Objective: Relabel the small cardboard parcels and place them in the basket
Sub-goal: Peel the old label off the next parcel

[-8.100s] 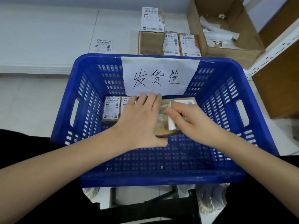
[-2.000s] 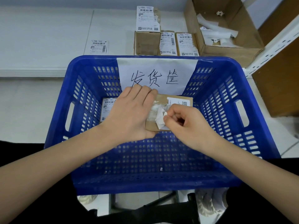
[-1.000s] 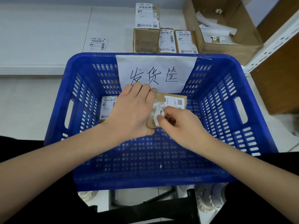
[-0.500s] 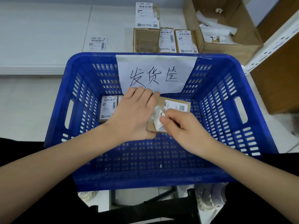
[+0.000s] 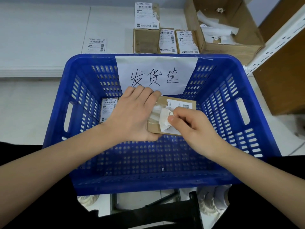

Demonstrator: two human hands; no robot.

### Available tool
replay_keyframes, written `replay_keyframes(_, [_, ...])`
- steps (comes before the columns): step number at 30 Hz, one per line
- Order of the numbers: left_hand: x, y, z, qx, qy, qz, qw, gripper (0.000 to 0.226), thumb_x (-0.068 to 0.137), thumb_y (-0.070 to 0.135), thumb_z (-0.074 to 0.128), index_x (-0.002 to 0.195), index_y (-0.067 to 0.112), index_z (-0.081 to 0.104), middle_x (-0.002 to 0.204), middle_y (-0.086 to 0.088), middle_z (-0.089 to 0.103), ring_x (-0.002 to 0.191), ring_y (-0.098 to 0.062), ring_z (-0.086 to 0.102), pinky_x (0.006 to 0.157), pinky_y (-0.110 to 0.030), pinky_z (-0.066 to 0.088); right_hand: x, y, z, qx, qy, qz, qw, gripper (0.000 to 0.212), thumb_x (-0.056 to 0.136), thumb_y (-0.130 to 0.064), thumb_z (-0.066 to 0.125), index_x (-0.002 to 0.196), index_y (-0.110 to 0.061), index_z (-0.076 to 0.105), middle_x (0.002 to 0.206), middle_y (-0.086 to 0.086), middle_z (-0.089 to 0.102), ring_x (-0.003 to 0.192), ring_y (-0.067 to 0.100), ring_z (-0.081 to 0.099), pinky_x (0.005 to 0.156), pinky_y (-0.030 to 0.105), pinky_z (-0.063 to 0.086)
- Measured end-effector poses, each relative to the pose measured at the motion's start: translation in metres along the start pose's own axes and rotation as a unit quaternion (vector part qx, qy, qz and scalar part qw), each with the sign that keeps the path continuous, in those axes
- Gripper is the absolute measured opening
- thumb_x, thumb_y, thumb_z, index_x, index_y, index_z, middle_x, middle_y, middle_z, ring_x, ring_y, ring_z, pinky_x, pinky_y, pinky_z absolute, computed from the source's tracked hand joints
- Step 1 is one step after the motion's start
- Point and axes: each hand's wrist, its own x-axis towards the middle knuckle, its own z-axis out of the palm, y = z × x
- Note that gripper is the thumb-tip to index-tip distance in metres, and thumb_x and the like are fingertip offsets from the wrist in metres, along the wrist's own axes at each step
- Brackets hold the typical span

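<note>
One loose label sheet (image 5: 97, 45) is seen at ten o'clock on the white desk (image 5: 41, 38). One blue basket (image 5: 257, 129) fills the centre, with one labelled parcel (image 5: 108, 109) lying inside at nine o'clock. The parcel being relabelled (image 5: 177, 103) is held over the basket's middle; the left hand (image 5: 132, 116) is laid across it, fingers together and curled over its far edge. The right hand (image 5: 193, 124) pinches the half-peeled old label (image 5: 165, 120), fingers clamped on it. Three labelled parcels (image 5: 166, 40) are counted at twelve o'clock, one open carton (image 5: 229, 50) at one o'clock.
</note>
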Motion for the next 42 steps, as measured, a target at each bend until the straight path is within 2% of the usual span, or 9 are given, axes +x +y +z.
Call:
replay_keyframes(8, [0.003,-0.008,-0.003,0.027,0.012,-0.005,1.000,0.096,0.048,0.064,0.064,0.117,-0.003,0.058,0.100,-0.013,0.060,0.089,-0.032,0.058,0.083,-0.037,0.033,0.005,-0.004,-0.007,0.019,0.031,0.015,0.999,0.042,0.091,-0.020,0.051,0.063,0.009,0.039,0.053,0.001,0.029,0.051,0.008,0.028,0.049,0.025,0.024])
replay_keyframes(14, [0.007,-0.006,-0.002,0.025,0.015,-0.026,0.999,0.093,0.052,0.065,0.057,0.117,-0.001,0.057,0.098,-0.012,0.059,0.087,-0.031,0.055,0.081,-0.037,0.031,0.016,0.004,-0.013,-0.124,0.079,0.013,0.989,0.036,0.090,-0.014,0.055,0.056,-0.009,0.045,0.043,-0.010,0.035,0.045,0.010,0.034,0.050,0.024,0.028])
replay_keyframes(20, [0.006,0.001,0.000,0.037,0.022,-0.030,0.999,0.093,0.050,0.063,0.055,0.115,-0.003,0.058,0.095,-0.013,0.059,0.084,-0.032,0.056,0.079,-0.037,0.030,0.019,0.010,-0.006,-0.347,0.152,-0.081,0.922,0.031,0.079,-0.021,0.054,0.055,-0.017,0.035,0.042,-0.005,0.037,0.039,0.021,0.040,0.043,0.027,0.035])
replay_keyframes(26, [0.003,0.003,0.001,0.052,0.011,-0.026,0.998,0.094,0.043,0.057,0.074,0.114,-0.004,0.058,0.095,-0.014,0.060,0.084,-0.033,0.056,0.079,-0.039,0.030,0.021,0.011,-0.005,-0.353,0.177,-0.160,0.905,0.019,0.077,-0.020,0.055,0.061,-0.011,0.048,0.058,-0.012,0.036,0.055,0.014,0.043,0.038,0.030,0.040])
replay_keyframes(29, [0.002,0.003,0.002,0.051,0.004,-0.037,0.998,0.095,0.043,0.058,0.074,0.113,-0.004,0.058,0.095,-0.014,0.060,0.084,-0.033,0.056,0.078,-0.038,0.029,0.020,0.012,-0.004,-0.357,0.170,-0.181,0.901,0.017,0.083,-0.019,0.056,0.070,-0.008,0.054,0.061,-0.003,0.050,0.059,0.020,0.051,0.038,0.036,0.043])
replay_keyframes(33, [0.006,-0.002,-0.001,0.042,0.020,-0.037,0.998,0.088,0.053,0.059,0.056,0.115,-0.003,0.057,0.097,-0.014,0.060,0.086,-0.033,0.056,0.080,-0.039,0.031,0.015,0.007,0.001,-0.313,0.138,-0.179,0.922,0.015,0.089,-0.023,0.050,0.081,-0.010,0.052,0.069,-0.003,0.056,0.056,0.014,0.046,0.043,0.037,0.044])
replay_keyframes(36, [0.011,-0.004,-0.004,0.037,0.039,-0.031,0.998,0.090,0.055,0.061,0.049,0.118,-0.003,0.056,0.100,-0.015,0.059,0.088,-0.033,0.055,0.082,-0.039,0.031,0.013,-0.001,-0.003,-0.075,0.066,-0.067,0.993,0.013,0.093,-0.021,0.058,0.084,-0.019,0.050,0.069,-0.013,0.056,0.060,0.009,0.052,0.058,0.029,0.045])
replay_keyframes(38, [0.014,-0.004,-0.005,0.039,0.046,-0.029,0.998,0.089,0.056,0.061,0.051,0.118,-0.002,0.056,0.100,-0.014,0.059,0.089,-0.033,0.055,0.082,-0.039,0.031,0.016,-0.004,-0.007,0.050,0.054,-0.008,0.997,0.012,0.091,-0.019,0.062,0.087,-0.023,0.051,0.073,-0.011,0.062,0.072,0.019,0.062,0.068,0.029,0.049])
replay_keyframes(42, [0.014,-0.004,-0.006,0.058,0.052,-0.015,0.997,0.086,0.056,0.057,0.052,0.119,-0.002,0.056,0.102,-0.015,0.060,0.090,-0.034,0.056,0.083,-0.039,0.030,0.019,-0.002,-0.008,0.062,0.039,0.043,0.996,0.017,0.082,-0.027,0.071,0.093,-0.024,0.059,0.078,-0.006,0.067,0.073,0.014,0.062,0.067,0.016,0.047])
